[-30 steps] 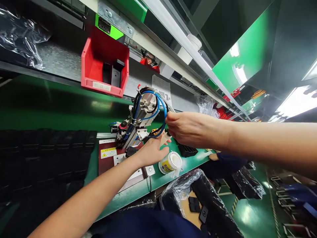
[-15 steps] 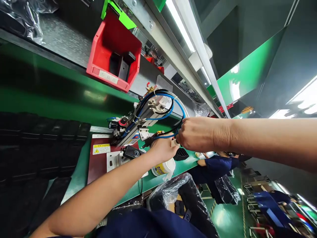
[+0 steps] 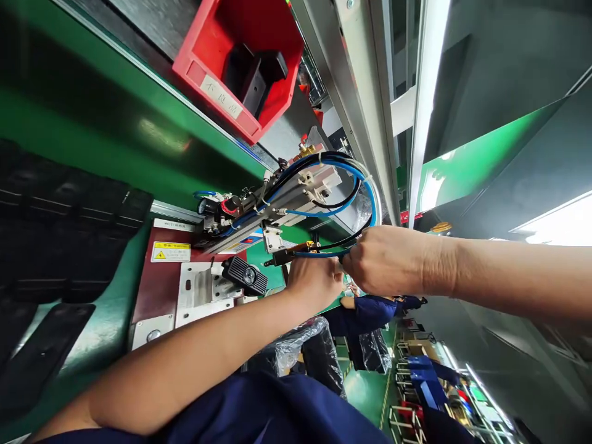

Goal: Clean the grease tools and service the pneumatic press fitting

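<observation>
My left hand [image 3: 317, 280] is closed, its fingers curled away from the camera beside a dark tool [image 3: 280, 258] with a narrow black tip. My right hand [image 3: 377, 259] is also closed and almost meets the left. What either hand holds is hidden behind the fingers. Just above the hands, blue and black air hoses [image 3: 370, 191] loop down from a pneumatic press [image 3: 245, 225]. A ribbed black part [image 3: 245, 275] with a round lens-like spot sits tilted on the metal fixture [image 3: 198, 290], left of my left hand.
A red bin [image 3: 219, 95] with black parts hangs at the upper middle. Rows of black parts [image 3: 60, 234] lie on the green bench at left. A plastic-lined box [image 3: 319, 351] stands below my arms. A person in dark blue [image 3: 370, 314] is beyond it.
The view has turned and shifted, so the bin and press look nearer. The white tub below my left hand is no longer visible. Both hands stay close together and closed.
</observation>
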Tool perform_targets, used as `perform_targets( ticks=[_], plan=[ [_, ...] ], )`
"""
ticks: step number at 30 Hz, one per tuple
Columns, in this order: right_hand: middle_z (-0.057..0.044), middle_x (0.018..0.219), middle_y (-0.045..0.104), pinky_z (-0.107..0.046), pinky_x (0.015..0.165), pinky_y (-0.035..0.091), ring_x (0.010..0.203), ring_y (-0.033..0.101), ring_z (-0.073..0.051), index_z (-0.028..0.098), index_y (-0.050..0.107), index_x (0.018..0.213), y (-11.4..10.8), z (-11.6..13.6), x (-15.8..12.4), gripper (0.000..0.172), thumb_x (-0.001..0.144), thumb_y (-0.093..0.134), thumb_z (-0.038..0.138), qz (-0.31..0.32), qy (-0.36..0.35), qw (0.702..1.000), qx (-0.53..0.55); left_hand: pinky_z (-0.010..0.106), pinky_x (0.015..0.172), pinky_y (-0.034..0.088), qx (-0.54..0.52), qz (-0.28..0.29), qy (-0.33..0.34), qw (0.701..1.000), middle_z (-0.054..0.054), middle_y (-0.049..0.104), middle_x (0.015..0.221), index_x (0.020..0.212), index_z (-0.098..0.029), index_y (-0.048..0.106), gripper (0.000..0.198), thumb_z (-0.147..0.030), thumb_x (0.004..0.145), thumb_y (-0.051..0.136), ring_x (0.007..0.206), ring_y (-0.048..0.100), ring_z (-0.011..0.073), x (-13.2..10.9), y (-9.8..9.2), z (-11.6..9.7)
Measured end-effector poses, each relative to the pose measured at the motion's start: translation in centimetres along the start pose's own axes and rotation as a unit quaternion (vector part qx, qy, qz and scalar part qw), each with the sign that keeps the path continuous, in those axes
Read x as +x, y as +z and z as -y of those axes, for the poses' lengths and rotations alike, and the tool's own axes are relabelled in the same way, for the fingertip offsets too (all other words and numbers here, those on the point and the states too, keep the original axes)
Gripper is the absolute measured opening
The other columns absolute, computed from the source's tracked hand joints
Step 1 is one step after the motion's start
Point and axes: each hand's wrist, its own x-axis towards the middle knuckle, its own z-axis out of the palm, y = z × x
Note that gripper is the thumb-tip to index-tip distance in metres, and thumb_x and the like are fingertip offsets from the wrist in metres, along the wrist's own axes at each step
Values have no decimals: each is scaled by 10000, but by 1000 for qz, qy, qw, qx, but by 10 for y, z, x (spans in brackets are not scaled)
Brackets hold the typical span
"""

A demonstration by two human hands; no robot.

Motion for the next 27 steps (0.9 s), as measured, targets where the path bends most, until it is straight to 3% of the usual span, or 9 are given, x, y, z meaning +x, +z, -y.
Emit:
perform_targets(
  ticks=[6, 9, 12, 16, 21, 24, 27],
  plan=[
    [-76, 662, 644, -350, 553, 198, 550, 434, -138, 135, 677, 770, 11, 1, -10, 237, 871, 478, 54, -59, -51, 996, -50, 331, 763, 446, 25, 174, 26, 984, 103, 691, 892, 827, -197, 639, 110, -245, 776, 554, 904, 637, 281, 4, -21, -2],
    [-57, 606, 616, -361, 541, 238, 518, 434, -163, 199, 672, 730, 12, -2, -10, 284, 860, 451, 77, -90, -46, 994, -31, 309, 722, 447, 36, 212, -6, 977, 99, 694, 861, 844, -193, 647, 168, -329, 780, 570, 879, 642, 274, 8, -23, -4],
    [-56, 576, 603, -377, 544, 288, 521, 456, -200, 274, 646, 620, 9, -4, -6, 294, 825, 479, 144, -80, -25, 996, 36, 304, 634, 423, 12, 188, -24, 982, 77, 644, 664, 675, -192, 630, 159, -305, 764, 564, 714, 635, 248, 9, -17, -5],
    [-72, 617, 631, -375, 562, 304, 546, 474, -198, 275, 663, 620, 6, -5, 0, 307, 827, 459, 180, -46, -38, 997, 40, 329, 578, 378, -35, 96, -51, 994, 43, 460, 431, 412, -197, 450, 296, -192, 677, 582, 550, 571, 229, 3, -6, -5],
    [-63, 555, 586, -374, 559, 250, 481, 356, -172, 281, 611, 585, 12, -8, 4, 449, 908, 306, 222, -111, -41, 986, 116, 343, 595, 367, -79, 17, -59, 995, 37, 419, 409, 400, -200, 447, 273, -137, 628, 583, 565, 567, 236, -2, 4, -2],
    [-53, 535, 559, -376, 555, 224, 474, 306, -169, 277, 606, 619, 19, -12, 5, 483, 947, 253, 305, -117, -44, 988, 92, 347, 573, 356, -50, 32, -67, 996, 64, 475, 441, 436, -191, 509, 252, -180, 681, 563, 575, 583, 254, -2, 6, -2],
    [-41, 513, 541, -370, 542, 218, 469, 277, -166, 263, 614, 659, 24, -18, 4, 491, 967, 232, 295, -163, -75, 983, 41, 345, 564, 359, -18, 48, -79, 996, 90, 559, 510, 534, -182, 612, 201, -221, 723, 556, 590, 604, 264, 0, 6, -4]
  ],
)
